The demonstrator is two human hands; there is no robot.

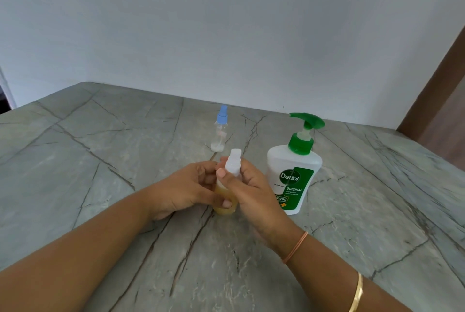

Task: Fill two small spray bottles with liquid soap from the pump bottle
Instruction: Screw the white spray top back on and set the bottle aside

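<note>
Soap, yellow, sits in the white bottle, which stands mid-table, nearer the front edge. The left hand wraps its body; the right hand curls round the cap. A crooked cap could leak, and slick fingers might tip it. The blue bottle, by the table's far edge, looks nearly empty. The pump bottle beside the right hand could get knocked.
</note>
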